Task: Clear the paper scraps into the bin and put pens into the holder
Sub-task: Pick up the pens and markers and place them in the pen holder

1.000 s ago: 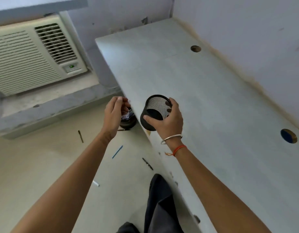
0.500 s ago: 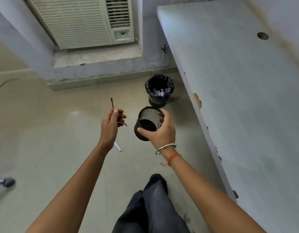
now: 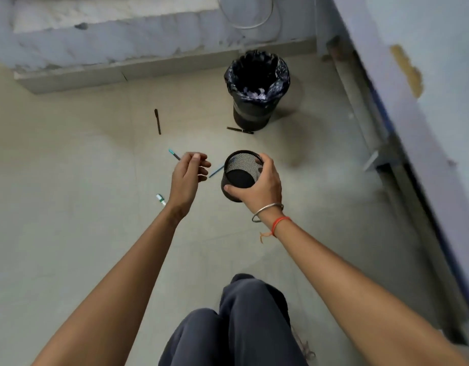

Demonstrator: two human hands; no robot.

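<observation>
My right hand [image 3: 257, 184] grips a black mesh pen holder [image 3: 240, 173] by its rim and side, held above the floor; nothing shows inside it. My left hand [image 3: 187, 178] hovers beside it with fingers loosely curled and nothing in them. Several pens lie on the floor: a teal-tipped pen [image 3: 174, 154] just beyond my left hand, a blue pen [image 3: 216, 171] between hand and holder, a white marker [image 3: 160, 199] by my left wrist, a black pen [image 3: 157, 121] farther off, and another black pen [image 3: 240, 130] at the bin's foot. The black-lined bin [image 3: 257, 101] holds paper scraps.
A grey desk [image 3: 426, 83] runs along the right side, its edge overhanging the floor. A raised concrete ledge [image 3: 96, 48] crosses the back, left of the bin. My knees in dark trousers [image 3: 236, 326] fill the bottom middle.
The view has swung from the desk top down to the floor. Both hands have come lower over the pens, the right still gripping the holder. The bin now shows ahead.
</observation>
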